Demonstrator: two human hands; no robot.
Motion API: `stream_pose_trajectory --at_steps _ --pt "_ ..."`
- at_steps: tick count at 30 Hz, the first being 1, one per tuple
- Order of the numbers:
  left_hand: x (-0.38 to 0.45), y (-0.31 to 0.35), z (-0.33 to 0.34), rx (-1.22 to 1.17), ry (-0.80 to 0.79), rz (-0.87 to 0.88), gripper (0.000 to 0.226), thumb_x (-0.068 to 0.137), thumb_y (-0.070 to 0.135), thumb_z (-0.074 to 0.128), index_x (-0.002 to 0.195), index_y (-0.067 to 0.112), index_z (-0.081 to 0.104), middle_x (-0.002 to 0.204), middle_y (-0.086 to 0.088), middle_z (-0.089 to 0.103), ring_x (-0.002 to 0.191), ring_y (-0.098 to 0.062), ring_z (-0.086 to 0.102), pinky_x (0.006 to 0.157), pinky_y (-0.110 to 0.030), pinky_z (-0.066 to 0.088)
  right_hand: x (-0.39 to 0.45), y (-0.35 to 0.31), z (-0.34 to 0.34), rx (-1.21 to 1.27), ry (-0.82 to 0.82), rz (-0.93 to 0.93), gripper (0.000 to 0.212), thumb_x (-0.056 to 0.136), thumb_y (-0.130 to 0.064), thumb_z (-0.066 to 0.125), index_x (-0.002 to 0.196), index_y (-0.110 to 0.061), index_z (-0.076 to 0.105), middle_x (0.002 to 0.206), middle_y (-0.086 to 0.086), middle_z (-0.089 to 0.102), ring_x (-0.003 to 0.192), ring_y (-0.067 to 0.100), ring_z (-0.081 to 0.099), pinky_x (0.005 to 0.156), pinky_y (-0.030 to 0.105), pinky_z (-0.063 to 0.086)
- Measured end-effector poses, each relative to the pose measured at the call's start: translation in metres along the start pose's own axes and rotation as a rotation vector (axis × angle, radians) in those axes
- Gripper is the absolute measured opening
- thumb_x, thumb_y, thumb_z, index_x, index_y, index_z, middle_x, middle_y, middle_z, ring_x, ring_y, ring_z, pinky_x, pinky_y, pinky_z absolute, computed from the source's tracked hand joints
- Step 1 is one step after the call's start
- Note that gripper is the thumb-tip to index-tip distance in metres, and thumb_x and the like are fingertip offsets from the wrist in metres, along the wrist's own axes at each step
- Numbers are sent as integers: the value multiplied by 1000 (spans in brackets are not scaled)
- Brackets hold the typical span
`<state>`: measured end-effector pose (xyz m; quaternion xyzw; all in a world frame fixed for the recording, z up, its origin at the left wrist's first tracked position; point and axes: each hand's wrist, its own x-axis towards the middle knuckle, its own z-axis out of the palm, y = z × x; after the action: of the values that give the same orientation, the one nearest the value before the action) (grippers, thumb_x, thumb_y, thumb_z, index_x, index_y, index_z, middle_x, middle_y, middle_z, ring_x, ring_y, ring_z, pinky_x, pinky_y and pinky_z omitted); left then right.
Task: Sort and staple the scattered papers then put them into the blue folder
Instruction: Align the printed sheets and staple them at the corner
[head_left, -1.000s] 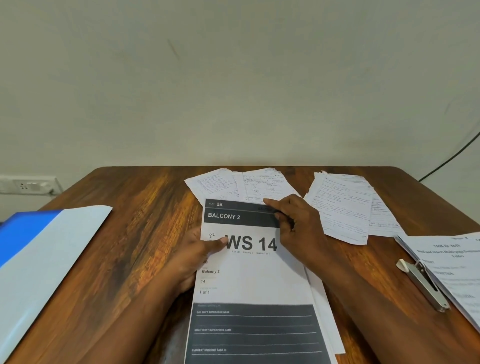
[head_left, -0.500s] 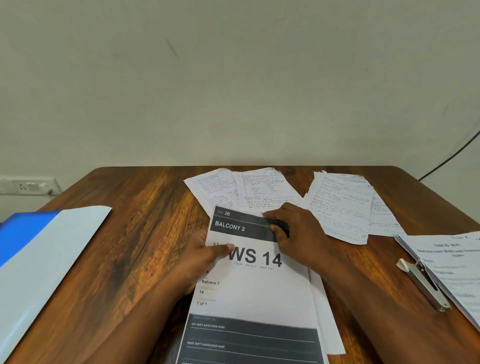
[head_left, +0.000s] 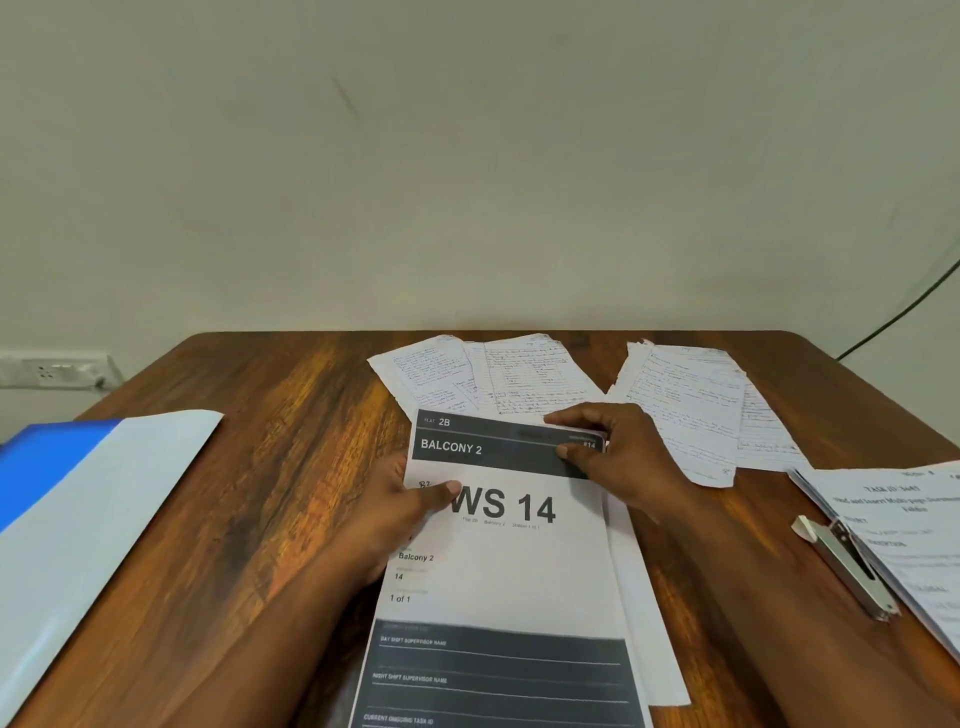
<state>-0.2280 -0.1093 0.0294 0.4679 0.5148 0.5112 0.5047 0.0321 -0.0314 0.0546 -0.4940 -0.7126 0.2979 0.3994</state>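
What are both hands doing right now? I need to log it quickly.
Left hand: grips the WS 14 sheet at its left edge.
Right hand: pinches the sheet's top right corner.

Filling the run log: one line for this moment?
stage: sorting | left hand: holds WS 14 sheet | right hand: pinches its top edge | stapler: untouched

The table (head_left: 270, 467) is dark, streaked wood with a smooth, slightly glossy finish that catches light in orange patches. The printed form (head_left: 498, 566) is matt white paper with flat charcoal bands. The handwritten sheets (head_left: 685, 405) are thin lined paper, a little crumpled, with ragged torn edges. The folder (head_left: 78, 499) looks like smooth card or plastic, blue outside and pale grey within, faintly sheened. The stapler (head_left: 852, 571) is bare brushed metal with a dull shine.
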Motion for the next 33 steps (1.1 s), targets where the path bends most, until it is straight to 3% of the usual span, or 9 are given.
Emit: stream_pose_trajectory --at_steps 6,10,12,16,22,26,29,31,33 --pt "2 -1 -4 11 -3 -33 24 92 -8 68 116 -5 69 110 -19 79 102 -41 76 89 -51 63 1 2 -3 93 -8 44 33 83 -10 85 109 -28 78 106 -16 72 98 10 68 82 19 59" --pt "4 -2 -13 17 -35 -51 26 92 -6 69 118 -2 70 114 -20 77 105 -43 75 96 -59 57 4 7 -7 91 -36 107 34 83 -9 85 113 -22 78 109 -6 75 90 17 72 75 28 64" --pt "4 0 -19 20 -59 -75 29 92 -5 69 121 1 69 116 -20 77 106 -42 75 97 -59 56 4 8 -10 82 -59 126 33 82 -7 85 111 -21 79 102 -4 77 78 20 73 66 30 64" --pt "1 5 -22 -1 -46 -91 29 89 -9 70 117 0 72 114 -20 77 103 -39 76 94 -51 60 3 9 -7 129 -72 120 28 81 -3 85 103 -21 81 98 -1 79 76 23 74 62 32 64" --pt "4 6 -31 -62 -11 -78 38 80 4 75 116 -4 70 116 -22 76 109 -39 74 105 -59 52 1 2 -2 198 -82 129 24 85 -4 82 106 -16 80 95 2 80 78 24 77 65 35 65" --pt "3 11 -53 -29 -22 -108 49 78 14 79 124 2 66 118 -21 76 111 -42 73 106 -65 49 4 10 -18 212 50 199 22 92 3 72 101 -15 79 85 1 81 79 25 78 65 37 65" --pt "3 13 -68 -45 -18 -119 53 78 14 79 128 4 63 121 -23 74 112 -45 72 105 -68 48 9 32 -28 -34 212 188 17 89 -8 79 99 -22 81 90 -5 80 83 16 75 80 36 63" --pt "2 15 -76 -39 -14 -117 51 80 16 80 127 5 63 121 -24 74 111 -46 72 105 -69 48 9 39 -32 -203 232 188 20 85 -15 84 104 -22 80 99 -5 78 87 10 71 91 36 60" --pt "1 15 -82 -60 -12 -136 47 84 13 77 127 4 62 120 -26 74 110 -49 71 105 -69 47 9 41 -33 -236 192 230 33 81 -21 89 111 -22 77 102 -6 75 89 9 68 91 33 58"
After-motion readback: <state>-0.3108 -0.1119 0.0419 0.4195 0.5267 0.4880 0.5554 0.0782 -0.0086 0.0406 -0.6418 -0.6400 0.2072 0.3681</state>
